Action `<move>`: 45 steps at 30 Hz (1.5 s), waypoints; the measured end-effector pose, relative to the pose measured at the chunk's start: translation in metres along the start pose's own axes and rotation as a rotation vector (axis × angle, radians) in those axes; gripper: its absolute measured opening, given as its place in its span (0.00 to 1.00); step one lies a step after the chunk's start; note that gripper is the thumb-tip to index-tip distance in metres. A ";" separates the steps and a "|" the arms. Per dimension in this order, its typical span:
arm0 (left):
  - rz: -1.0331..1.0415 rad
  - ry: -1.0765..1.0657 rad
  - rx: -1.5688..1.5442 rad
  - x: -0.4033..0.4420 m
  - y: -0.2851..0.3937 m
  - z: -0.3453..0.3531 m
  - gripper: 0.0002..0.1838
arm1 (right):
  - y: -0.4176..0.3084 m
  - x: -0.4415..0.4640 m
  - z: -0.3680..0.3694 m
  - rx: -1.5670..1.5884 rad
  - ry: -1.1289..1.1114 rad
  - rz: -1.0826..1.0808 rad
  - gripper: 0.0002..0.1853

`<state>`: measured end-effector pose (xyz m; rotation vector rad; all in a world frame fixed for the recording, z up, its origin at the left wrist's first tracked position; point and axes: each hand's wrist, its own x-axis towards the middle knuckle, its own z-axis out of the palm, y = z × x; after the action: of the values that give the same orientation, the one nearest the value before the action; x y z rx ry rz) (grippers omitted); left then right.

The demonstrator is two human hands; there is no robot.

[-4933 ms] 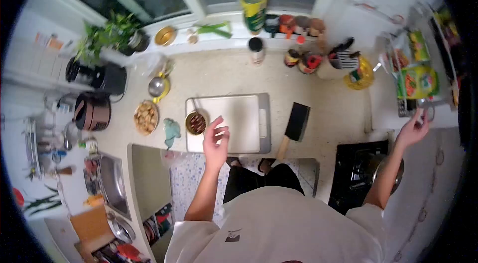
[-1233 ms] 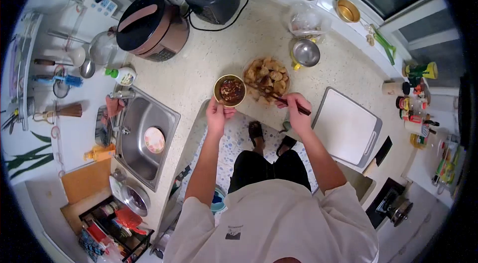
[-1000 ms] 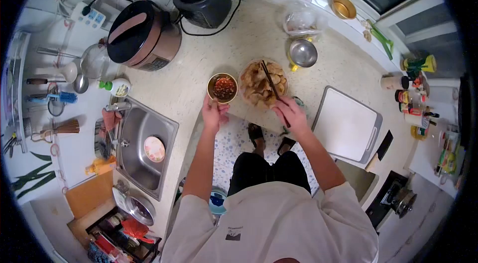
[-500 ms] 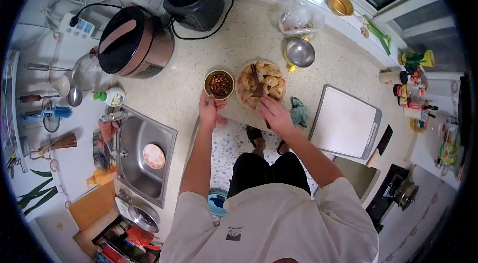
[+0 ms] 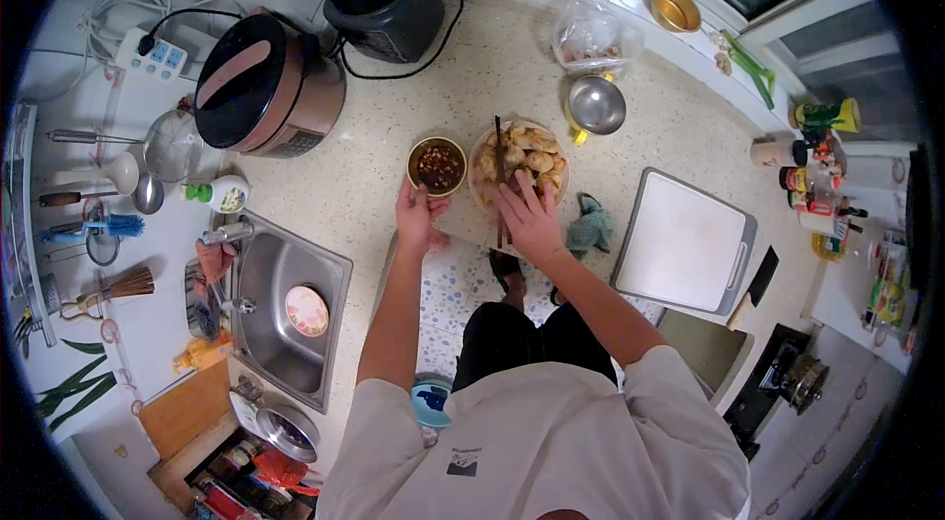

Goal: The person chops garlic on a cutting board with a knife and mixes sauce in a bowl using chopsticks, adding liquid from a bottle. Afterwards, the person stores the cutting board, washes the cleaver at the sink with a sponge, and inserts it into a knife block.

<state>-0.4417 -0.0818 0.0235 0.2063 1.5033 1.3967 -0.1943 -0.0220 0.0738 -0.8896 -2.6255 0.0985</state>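
Observation:
My left hand (image 5: 420, 213) grips the near rim of a small bowl (image 5: 411, 154) at the counter's front edge. Dark brown sauce (image 5: 437, 169) with reddish and pale bits fills it. To its right stands a round plate (image 5: 476, 148) heaped with browned dumplings (image 5: 539, 161). A pair of dark chopsticks (image 5: 499, 141) lies lengthwise across the plate's left part, close together. My right hand (image 5: 532, 223) reaches over the plate's near edge, its fingers closed on the chopsticks; the thumb is partly hidden.
A metal bowl with yellow handles (image 5: 597, 105) and a clear plastic bag (image 5: 596, 36) stand behind the plate. Right of it lie a green cloth (image 5: 589, 227) and a white cutting board (image 5: 679, 240). The sink (image 5: 285, 363), rice cooker (image 5: 266, 87) and blender (image 5: 389, 18) are leftward.
My right hand has moved slightly left, and the chopsticks have turned from a slant to nearly straight front to back over the plate. The left hand still holds the bowl.

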 end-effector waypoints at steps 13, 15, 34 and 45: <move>-0.004 0.013 0.013 0.002 0.000 0.006 0.23 | -0.005 0.015 0.008 -0.120 -0.140 0.069 0.29; -0.004 0.014 0.010 0.002 0.001 0.006 0.24 | -0.005 0.016 0.008 -0.140 -0.150 0.062 0.29; -0.121 0.135 -0.149 -0.080 -0.045 0.024 0.32 | -0.016 -0.003 -0.011 0.111 -0.315 0.072 0.38; -0.245 0.237 -0.147 -0.134 -0.110 0.054 0.20 | 0.039 -0.120 -0.037 0.101 0.230 0.396 0.16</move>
<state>-0.2864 -0.1757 0.0180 -0.2361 1.5496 1.3597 -0.0701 -0.0647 0.0630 -1.2894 -2.1860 0.2147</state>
